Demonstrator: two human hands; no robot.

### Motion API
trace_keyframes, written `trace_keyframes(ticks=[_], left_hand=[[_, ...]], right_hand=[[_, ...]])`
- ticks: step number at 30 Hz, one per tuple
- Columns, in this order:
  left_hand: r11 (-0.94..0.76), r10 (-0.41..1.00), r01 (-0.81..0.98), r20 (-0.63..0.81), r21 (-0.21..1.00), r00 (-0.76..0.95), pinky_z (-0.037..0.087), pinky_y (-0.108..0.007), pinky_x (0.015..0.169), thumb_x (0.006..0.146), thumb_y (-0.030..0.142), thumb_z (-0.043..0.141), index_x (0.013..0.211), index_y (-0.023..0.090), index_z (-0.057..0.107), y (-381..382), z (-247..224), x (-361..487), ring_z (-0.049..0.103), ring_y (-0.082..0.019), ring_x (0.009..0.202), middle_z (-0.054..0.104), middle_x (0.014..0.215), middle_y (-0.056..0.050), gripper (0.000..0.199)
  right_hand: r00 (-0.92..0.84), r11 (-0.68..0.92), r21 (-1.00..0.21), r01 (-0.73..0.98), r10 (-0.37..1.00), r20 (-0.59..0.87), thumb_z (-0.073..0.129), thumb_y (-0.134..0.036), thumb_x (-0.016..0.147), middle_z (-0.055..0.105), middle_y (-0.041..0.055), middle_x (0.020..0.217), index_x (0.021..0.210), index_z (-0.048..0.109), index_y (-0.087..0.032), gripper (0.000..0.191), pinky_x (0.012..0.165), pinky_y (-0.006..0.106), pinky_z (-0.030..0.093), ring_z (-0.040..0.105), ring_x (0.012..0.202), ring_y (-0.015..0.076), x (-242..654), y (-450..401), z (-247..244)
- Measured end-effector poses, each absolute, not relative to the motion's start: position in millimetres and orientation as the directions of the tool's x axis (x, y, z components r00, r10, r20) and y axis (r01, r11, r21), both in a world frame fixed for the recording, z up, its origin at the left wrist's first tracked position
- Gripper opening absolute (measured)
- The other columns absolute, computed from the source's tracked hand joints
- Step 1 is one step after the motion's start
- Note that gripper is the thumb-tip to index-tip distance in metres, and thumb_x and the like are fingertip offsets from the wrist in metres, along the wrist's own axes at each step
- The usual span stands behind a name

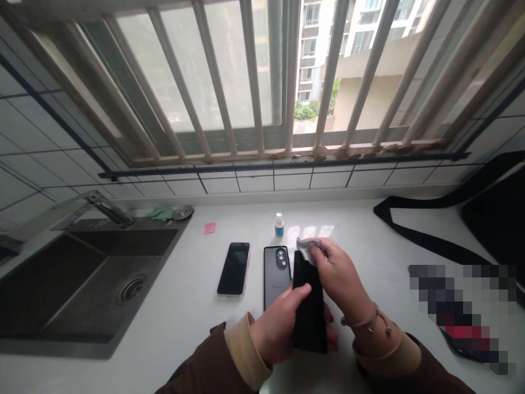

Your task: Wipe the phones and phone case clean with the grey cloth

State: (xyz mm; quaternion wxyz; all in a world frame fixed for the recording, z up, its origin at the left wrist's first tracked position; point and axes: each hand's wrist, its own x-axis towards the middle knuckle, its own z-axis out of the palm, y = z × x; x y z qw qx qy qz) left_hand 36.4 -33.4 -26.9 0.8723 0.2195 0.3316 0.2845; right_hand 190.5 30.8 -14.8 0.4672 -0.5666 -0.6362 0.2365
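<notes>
- Black phone [308, 306] at lower centre of frame, upright-ish, screen dark.
- left hand [275, 328] fingers clamped on its lower left edge, thumb across the front.
- right hand [340, 279] fingers pinched on a pale cloth [305, 247] pressed to the phone's top end.
- grey phone [276, 273] and second black phone [234, 268] lie flat just left on the white counter [172, 323].
- small bottle [279, 225] behind them; sink [82, 284] at left.

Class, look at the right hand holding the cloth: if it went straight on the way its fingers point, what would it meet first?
The right hand points up-left over the black phone; beyond the cloth, the small bottle probably comes first, though depth is unclear.
</notes>
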Motion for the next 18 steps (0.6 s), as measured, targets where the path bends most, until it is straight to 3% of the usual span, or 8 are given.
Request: trace_keyframes(ticks=[4,6,10,15,18], left_hand=[[0.764,0.621,-0.311,-0.511,0.565,0.595,0.058,-0.037,0.079,0.092,0.091,0.027,0.098,0.004,0.074,-27,-18,30,0.076,-0.026,0.074,0.075,0.08,-0.019,0.099],[0.757,0.63,-0.323,-0.503,0.568,0.591,0.058,-0.038,0.081,0.089,0.095,0.019,0.1,0.003,0.075,-26,-19,29,0.076,-0.027,0.075,0.075,0.081,-0.021,0.108],[0.7,0.702,-0.362,-0.503,0.615,0.504,0.059,-0.038,0.074,0.093,0.09,0.024,0.109,0.005,0.072,-25,-25,30,0.075,-0.025,0.069,0.076,0.081,-0.018,0.099],[0.636,0.767,-0.381,-0.494,0.671,0.41,0.06,-0.036,0.064,0.096,0.087,0.03,0.113,0.007,0.071,-26,-28,30,0.073,-0.024,0.064,0.074,0.078,-0.014,0.091],[0.591,0.803,-0.435,-0.448,0.679,0.393,0.064,-0.042,0.075,0.099,0.081,0.036,0.128,0.012,0.069,-23,-27,29,0.077,-0.027,0.08,0.078,0.092,-0.015,0.082]], right_hand=[[0.137,0.367,-0.638,0.677,0.789,0.599,0.052,-0.027,0.107,0.071,0.0155,0.127,0.118,0.076,-0.018,0.027,0.109,0.051,0.053,0.067,0.122,0.0286,199,34,-10],[0.026,0.455,-0.521,0.722,0.735,0.678,0.05,-0.019,0.107,0.073,0.0153,0.132,0.127,0.073,-0.018,0.03,0.117,0.054,0.05,0.067,0.127,0.0273,197,32,-11],[-0.294,0.626,-0.376,0.683,0.707,0.643,0.049,-0.008,0.104,0.073,0.0151,0.139,0.141,0.067,-0.017,0.042,0.12,0.054,0.051,0.069,0.131,0.0264,188,29,-21],[-0.361,0.664,-0.369,0.65,0.698,0.619,0.052,-0.001,0.099,0.063,0.0168,0.152,0.153,0.058,-0.016,0.057,0.117,0.048,0.055,0.062,0.14,0.0274,181,26,-28],[-0.427,0.719,-0.35,0.6,0.658,0.619,0.053,0.001,0.097,0.06,0.0149,0.155,0.158,0.053,-0.019,0.064,0.12,0.048,0.052,0.059,0.143,0.027,177,23,-26]])
